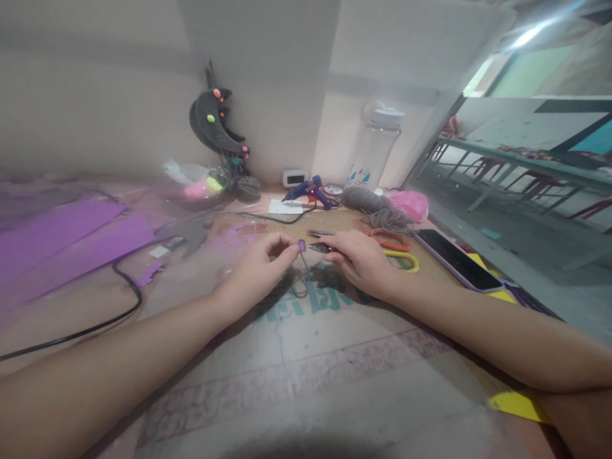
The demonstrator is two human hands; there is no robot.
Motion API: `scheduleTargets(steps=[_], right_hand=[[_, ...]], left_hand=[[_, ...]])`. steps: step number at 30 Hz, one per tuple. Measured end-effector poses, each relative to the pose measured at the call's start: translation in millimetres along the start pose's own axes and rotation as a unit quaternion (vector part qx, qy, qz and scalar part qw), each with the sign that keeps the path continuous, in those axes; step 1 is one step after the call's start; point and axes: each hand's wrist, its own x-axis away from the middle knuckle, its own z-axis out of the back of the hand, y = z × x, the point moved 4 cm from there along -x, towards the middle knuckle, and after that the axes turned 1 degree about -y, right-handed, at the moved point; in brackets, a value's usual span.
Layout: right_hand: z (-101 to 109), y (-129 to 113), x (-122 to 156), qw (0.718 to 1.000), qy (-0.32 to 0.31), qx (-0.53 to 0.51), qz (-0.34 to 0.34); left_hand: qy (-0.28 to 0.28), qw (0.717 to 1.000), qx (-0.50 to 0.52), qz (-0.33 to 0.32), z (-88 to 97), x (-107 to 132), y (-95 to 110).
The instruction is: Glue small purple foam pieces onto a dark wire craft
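Observation:
Between the thumb and fingers of my left hand (275, 258) is a small purple piece (301, 245), pinched at its edge. A thin grey cord (301, 284) hangs from that piece and loops down over the printed cardboard. My right hand (358, 258) is closed around pliers (319, 247), whose dark jaws point left at the purple piece, a small gap away. The pliers' handles are hidden in the palm. Close behind my right hand lie scissors with orange handles (389, 240) and scissors with yellow handles (404, 260).
A blue glue gun (313, 191) with a lit red light stands at the back beside grey yarn (368, 203) and a clear bottle (373, 150). A phone (456, 258) lies right. Purple sheets (71, 242) and a black cable (136, 290) lie left. A dark crescent ornament (210, 121) leans against the wall.

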Motion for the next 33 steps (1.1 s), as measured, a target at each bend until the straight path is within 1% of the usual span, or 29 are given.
scheduleTargets(steps=[4, 6, 8, 12, 14, 15, 17, 18, 19, 21, 23, 24, 25, 26, 28, 33], right_hand=[[1.1, 4.0, 1.2, 1.0, -0.01, -0.014, -0.012], [2.7, 1.7, 1.7, 0.999, -0.02, -0.029, 0.003], [5.1, -7.5, 2.2, 0.997, -0.031, -0.055, 0.048], [6.9, -40.6, 5.6, 0.975, -0.084, -0.079, 0.192], [6.6, -52.6, 7.5, 0.965, -0.106, -0.077, 0.227], [6.6, -55.3, 7.8, 0.964, -0.109, -0.078, 0.228], [7.8, -54.0, 7.0, 0.971, -0.098, -0.09, 0.198], [8.7, -49.9, 5.9, 0.977, -0.084, -0.102, 0.165], [9.2, -44.0, 4.5, 0.984, -0.07, -0.117, 0.119], [8.1, -29.2, 1.9, 0.987, -0.047, -0.154, 0.0], [4.2, -16.0, 0.5, 0.973, -0.04, -0.192, -0.119], [1.6, -12.0, -0.1, 0.963, -0.043, -0.213, -0.162], [-0.8, -10.0, -0.9, 0.952, -0.048, -0.234, -0.192], [-2.7, -9.4, -1.9, 0.942, -0.053, -0.255, -0.211], [-5.0, -11.0, -3.9, 0.929, -0.059, -0.287, -0.227], [-5.6, -12.1, -4.3, 0.916, -0.061, -0.301, -0.259]], left_hand=[[0.005, 1.0, -0.006, 0.0, 1.0, -0.6, -1.2], [0.007, 1.0, -0.003, 0.003, 1.7, -1.0, -1.7], [0.011, 1.0, -0.007, -0.001, 2.7, -1.7, -1.6], [0.017, 0.999, -0.027, -0.017, 3.9, -3.3, -0.9], [0.02, 0.999, -0.038, -0.02, 4.2, -3.9, -1.1], [0.022, 0.999, -0.043, -0.022, 4.3, -3.9, -1.0], [0.02, 0.998, -0.051, -0.023, 4.1, -3.7, -0.8], [0.017, 0.998, -0.052, -0.023, 3.9, -3.4, -0.7], [0.012, 0.998, -0.05, -0.021, 3.5, -3.0, -0.6], [-0.002, 0.999, -0.045, -0.017, 2.6, -2.1, -0.5], [-0.013, 0.999, -0.045, -0.015, 1.9, -1.3, -0.4], [-0.017, 0.999, -0.049, -0.015, 1.6, -1.0, -0.2], [-0.02, 0.998, -0.053, -0.016, 1.3, -0.8, 0.0], [-0.023, 0.998, -0.056, -0.018, 1.0, -0.7, 0.2], [-0.034, 0.998, -0.058, -0.02, -0.2, -0.4, 0.8], [-0.067, 0.993, -0.081, -0.047, -3.4, 1.6, 4.1]])
